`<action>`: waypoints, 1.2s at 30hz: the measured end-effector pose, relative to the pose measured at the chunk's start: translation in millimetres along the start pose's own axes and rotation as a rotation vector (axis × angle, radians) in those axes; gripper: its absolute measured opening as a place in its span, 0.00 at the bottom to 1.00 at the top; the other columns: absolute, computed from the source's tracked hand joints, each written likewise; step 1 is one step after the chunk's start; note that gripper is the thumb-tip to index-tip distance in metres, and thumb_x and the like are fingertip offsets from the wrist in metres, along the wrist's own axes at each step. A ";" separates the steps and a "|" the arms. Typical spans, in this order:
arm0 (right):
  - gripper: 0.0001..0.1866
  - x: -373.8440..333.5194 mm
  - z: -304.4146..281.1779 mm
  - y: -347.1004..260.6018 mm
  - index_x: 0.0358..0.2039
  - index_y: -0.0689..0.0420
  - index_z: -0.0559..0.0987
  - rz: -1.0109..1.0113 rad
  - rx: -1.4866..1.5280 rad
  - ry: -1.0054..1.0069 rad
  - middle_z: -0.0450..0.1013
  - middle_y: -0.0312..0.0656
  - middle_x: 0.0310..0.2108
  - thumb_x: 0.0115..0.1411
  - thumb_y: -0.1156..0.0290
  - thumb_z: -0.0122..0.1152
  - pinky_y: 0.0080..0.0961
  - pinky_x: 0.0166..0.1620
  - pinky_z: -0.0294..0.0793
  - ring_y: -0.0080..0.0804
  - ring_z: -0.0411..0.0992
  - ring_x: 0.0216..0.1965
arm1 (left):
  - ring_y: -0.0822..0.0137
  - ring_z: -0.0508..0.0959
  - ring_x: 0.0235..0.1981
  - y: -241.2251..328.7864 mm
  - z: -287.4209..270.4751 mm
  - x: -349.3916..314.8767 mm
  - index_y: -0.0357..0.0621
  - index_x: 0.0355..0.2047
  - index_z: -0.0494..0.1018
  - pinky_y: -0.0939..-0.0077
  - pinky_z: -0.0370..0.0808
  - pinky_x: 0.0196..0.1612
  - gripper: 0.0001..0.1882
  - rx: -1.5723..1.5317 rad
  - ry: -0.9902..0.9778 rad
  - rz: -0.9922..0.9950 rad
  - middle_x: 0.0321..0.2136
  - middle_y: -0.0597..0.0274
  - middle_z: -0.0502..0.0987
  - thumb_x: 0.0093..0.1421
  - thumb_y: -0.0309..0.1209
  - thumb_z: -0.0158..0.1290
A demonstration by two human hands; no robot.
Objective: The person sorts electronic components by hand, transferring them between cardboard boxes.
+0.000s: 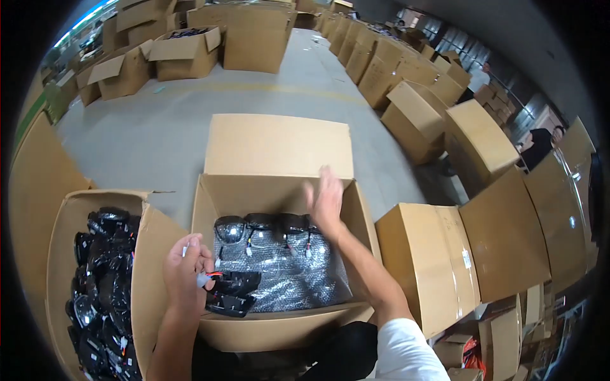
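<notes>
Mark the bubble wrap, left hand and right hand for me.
Bubble wrap (292, 276), head view: middle of the sheet.
Left hand (183, 267), head view: middle of hand.
Right hand (327, 206), head view: middle of hand.

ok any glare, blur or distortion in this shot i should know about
In the head view, bright glints speckle the bubble wrap; in the head view, the right hand looks slightly soft, perhaps from motion; also in the head view, boxes toward the right rim look tilted by the fisheye, and the corners go black.
</notes>
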State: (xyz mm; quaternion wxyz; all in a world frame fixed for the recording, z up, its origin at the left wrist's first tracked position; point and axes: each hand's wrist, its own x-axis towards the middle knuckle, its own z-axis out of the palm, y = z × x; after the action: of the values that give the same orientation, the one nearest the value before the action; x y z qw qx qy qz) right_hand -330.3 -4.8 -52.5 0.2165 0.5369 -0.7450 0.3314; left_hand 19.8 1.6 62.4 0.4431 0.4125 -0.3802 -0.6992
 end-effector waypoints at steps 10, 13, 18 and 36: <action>0.51 64.8 55.3 210.6 0.59 0.69 0.67 1.102 1.077 -0.016 0.67 0.57 0.59 0.63 0.27 0.38 0.40 0.65 0.61 0.48 0.66 0.60 | 0.76 0.71 0.16 -7.5 -3.0 0.7 0.38 0.45 0.70 0.82 0.63 0.10 0.14 -0.038 -0.024 -0.042 0.24 0.62 0.73 0.69 0.37 0.52; 0.50 33.4 58.6 191.2 0.60 0.69 0.68 1.076 1.221 0.276 0.69 0.53 0.57 0.63 0.28 0.40 0.38 0.62 0.64 0.46 0.67 0.56 | 0.77 0.71 0.16 1.3 -2.2 -3.6 0.38 0.44 0.70 0.83 0.63 0.10 0.14 -0.023 -0.029 0.017 0.23 0.63 0.72 0.69 0.37 0.51; 0.37 27.2 -18.2 213.7 0.40 0.58 0.83 0.934 0.803 0.005 0.75 0.38 0.27 0.67 0.34 0.41 0.33 0.43 0.72 0.34 0.71 0.30 | 0.81 0.66 0.17 7.2 18.3 -2.2 0.41 0.43 0.72 0.86 0.59 0.12 0.13 -0.035 -0.121 -0.027 0.19 0.70 0.66 0.68 0.38 0.50; 0.24 -62.5 -94.0 -123.2 0.53 0.58 0.78 0.131 1.510 -0.946 0.57 0.45 0.69 0.54 0.79 0.71 0.29 0.62 0.68 0.29 0.64 0.63 | 0.82 0.65 0.23 49.1 -35.5 -13.7 0.37 0.50 0.66 0.90 0.58 0.10 0.16 -0.855 -0.599 -0.044 0.32 0.65 0.67 0.74 0.38 0.42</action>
State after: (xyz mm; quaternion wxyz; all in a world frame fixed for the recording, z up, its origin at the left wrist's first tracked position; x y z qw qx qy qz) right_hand -196.6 79.4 1.9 -0.5442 0.5731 -0.3687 0.4893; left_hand 70.9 -7.1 96.5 0.4289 -0.0155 -0.1624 -0.8885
